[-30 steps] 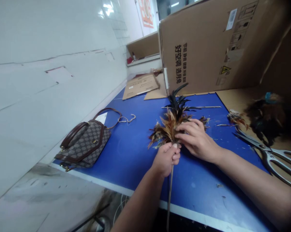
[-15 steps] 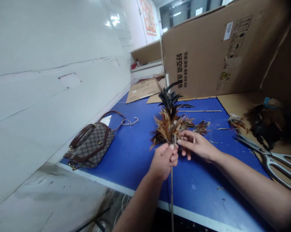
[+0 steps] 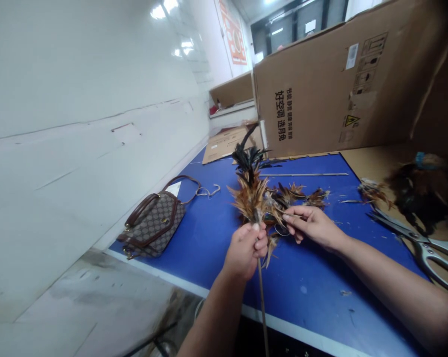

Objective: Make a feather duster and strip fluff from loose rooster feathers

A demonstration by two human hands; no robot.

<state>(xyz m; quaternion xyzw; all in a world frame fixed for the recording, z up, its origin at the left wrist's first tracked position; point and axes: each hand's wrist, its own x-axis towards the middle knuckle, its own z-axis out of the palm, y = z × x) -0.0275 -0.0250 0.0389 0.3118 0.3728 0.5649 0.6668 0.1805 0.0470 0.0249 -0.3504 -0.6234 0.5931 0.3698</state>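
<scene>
My left hand is closed round the thin stick of a feather duster, just under its brown feathers. Dark, greenish-black feathers top the duster, and its bare stick slants down past the table edge. To the right, my right hand pinches what looks like a feather by its quill, the fluffy end close to the duster. A thin loop of thread shows below those fingertips. Behind the hand, loose brown feathers lie on the blue table.
A patterned handbag rests at the table's left by the wall. Large scissors and a dark feather bundle lie at the right. Another thin stick lies farther back, before a big cardboard box.
My right hand has drawn away from the duster to the right, now pinching a feather. The left hand keeps its grip on the stick. The view has shifted slightly.
</scene>
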